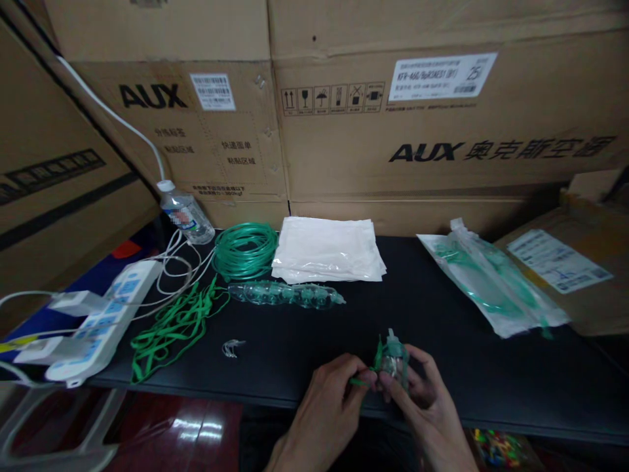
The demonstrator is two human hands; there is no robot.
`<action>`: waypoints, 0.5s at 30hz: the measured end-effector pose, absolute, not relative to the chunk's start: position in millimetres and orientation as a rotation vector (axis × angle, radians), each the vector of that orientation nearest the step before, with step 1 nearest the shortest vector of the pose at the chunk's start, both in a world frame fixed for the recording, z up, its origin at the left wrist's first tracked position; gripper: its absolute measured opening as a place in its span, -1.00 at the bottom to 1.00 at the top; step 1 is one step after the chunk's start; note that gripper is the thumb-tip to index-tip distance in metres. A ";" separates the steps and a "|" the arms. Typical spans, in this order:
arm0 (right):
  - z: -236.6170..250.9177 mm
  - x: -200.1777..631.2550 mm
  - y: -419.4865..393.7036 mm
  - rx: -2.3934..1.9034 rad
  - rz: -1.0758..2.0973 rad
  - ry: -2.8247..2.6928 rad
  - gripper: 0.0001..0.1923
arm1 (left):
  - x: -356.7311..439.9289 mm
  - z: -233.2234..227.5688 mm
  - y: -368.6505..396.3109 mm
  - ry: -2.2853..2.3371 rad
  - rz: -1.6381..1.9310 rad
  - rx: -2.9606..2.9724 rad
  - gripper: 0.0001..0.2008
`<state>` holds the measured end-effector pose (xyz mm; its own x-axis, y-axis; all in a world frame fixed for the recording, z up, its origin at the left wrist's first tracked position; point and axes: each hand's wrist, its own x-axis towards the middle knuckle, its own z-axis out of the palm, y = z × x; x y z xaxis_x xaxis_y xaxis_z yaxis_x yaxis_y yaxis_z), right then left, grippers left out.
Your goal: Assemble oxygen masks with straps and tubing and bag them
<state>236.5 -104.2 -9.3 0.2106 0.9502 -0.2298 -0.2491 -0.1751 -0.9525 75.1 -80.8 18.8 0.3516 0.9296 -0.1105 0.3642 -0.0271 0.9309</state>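
My right hand [430,410] is wrapped round a small clear and green oxygen mask [395,362] over the front of the black table. At the mask's left edge my left hand [329,400] pinches a green elastic strap [362,381]; part of the strap stands up beside the mask. Fingertips of both hands nearly meet there, hiding where strap and mask join. Further back lies a row of nested clear masks [287,295]. A tangle of green straps [179,334] is on the left, with a few small shiny wire-like strips [232,347] nearby.
Behind are a coil of green tubing [246,252], a stack of white pouches [329,252] and a plastic bottle [189,213]. A power strip [111,321] with cables occupies the left. A bagged mask set [491,282] leans by a carton [565,262] at right. Large cardboard boxes [339,157] wall off the back.
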 end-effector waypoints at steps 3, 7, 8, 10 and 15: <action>-7.9 233.8 -105.6 -1.273 1.264 -0.737 -0.37 | 74.0 20.8 -84.9 1.226 0.654 1.588 -0.72; -19.2 235.0 -105.3 -1.306 1.106 -0.817 -0.39 | 77.4 22.6 -90.4 1.268 0.573 1.558 -0.66; -23.4 236.0 -105.1 -1.315 1.050 -0.844 -0.37 | 78.6 22.2 -92.4 1.274 0.557 1.552 -0.65; -31.3 238.6 -104.8 -1.342 0.938 -0.876 -0.34 | 80.7 19.8 -98.2 1.296 0.518 1.541 -0.67; -41.7 250.0 -97.3 -1.496 0.766 -0.763 -0.09 | 80.4 3.1 -119.6 1.356 0.495 1.520 -0.74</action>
